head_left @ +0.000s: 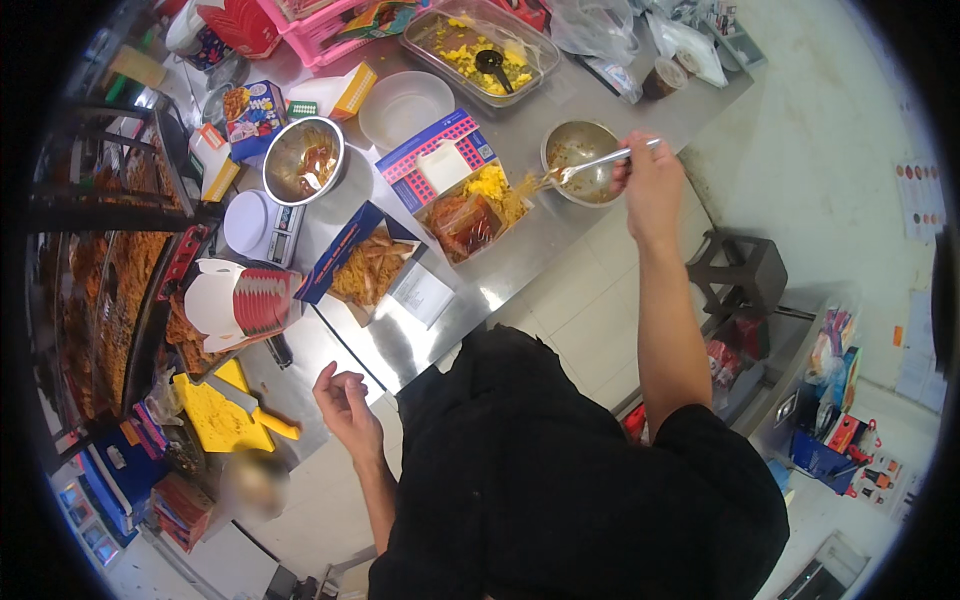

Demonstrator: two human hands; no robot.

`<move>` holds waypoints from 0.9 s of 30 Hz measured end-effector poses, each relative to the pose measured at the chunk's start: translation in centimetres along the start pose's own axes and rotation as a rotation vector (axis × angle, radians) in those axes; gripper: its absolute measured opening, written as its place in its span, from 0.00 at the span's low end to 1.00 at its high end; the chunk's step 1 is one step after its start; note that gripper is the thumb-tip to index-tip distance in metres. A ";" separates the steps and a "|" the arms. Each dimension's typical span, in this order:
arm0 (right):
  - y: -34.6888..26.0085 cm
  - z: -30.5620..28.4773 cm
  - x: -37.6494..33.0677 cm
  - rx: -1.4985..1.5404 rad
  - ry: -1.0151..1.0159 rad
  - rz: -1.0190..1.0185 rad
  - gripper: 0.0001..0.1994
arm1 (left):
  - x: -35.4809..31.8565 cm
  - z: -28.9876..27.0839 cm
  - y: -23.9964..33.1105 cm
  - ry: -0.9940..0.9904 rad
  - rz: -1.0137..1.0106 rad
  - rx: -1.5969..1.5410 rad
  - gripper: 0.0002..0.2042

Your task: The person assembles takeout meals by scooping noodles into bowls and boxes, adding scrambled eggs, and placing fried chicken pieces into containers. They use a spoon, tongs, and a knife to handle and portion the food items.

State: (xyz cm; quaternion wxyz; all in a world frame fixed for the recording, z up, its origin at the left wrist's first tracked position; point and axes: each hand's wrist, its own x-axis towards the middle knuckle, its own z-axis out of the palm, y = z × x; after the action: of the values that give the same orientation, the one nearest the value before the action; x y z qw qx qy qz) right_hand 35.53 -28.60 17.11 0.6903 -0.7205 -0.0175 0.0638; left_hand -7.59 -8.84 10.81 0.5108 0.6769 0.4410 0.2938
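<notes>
My right hand [645, 172] is closed around a silver-handled utensil [600, 160], held across a steel bowl [583, 140] with brownish residue inside. The utensil's head is hidden by yellowish food, close to the right side of an open takeaway box [428, 150]. That box contains yellow rice or noodles, chopped egg and a browned piece of meat. To its left stands another open box [342, 252] with yellowish food and meat strips, a white label on its side. My left hand [348, 405] hangs by the table's near edge, holding nothing, its fingers loosely bent and apart.
A clear tray [540, 50] of chopped egg with a black ladle is at the back. On the left are a second steel bowl [300, 190], a scale [285, 235], stacked red-white boxes [215, 290], and a knife [235, 395] on a yellow board [215, 430]. A dark stool [745, 265] stands right.
</notes>
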 end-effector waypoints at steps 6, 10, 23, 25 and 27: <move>7.8 2.1 -1.8 -0.535 -0.038 -0.340 0.13 | -0.4 -0.3 -0.2 -0.032 -0.039 0.015 0.18; 11.1 2.8 -2.9 -0.619 -0.054 -0.516 0.13 | -0.7 -0.5 -0.3 -0.036 -0.049 0.026 0.18; 11.8 1.0 -2.0 -0.060 0.117 0.140 0.14 | -1.0 -0.7 -0.1 -0.021 -0.065 0.044 0.18; 11.3 0.8 -1.8 -0.008 0.134 0.146 0.15 | -1.0 -0.7 0.0 -0.021 -0.064 0.044 0.18; 10.5 0.7 -1.6 0.064 0.142 0.171 0.15 | -1.0 -0.7 0.1 -0.032 -0.056 0.043 0.18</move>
State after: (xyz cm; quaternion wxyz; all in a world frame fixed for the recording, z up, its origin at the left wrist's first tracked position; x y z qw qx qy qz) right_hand 33.19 -28.62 6.77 0.7046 -0.6995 0.0951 0.0720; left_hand -8.62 -9.42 11.16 0.5113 0.6796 0.4578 0.2590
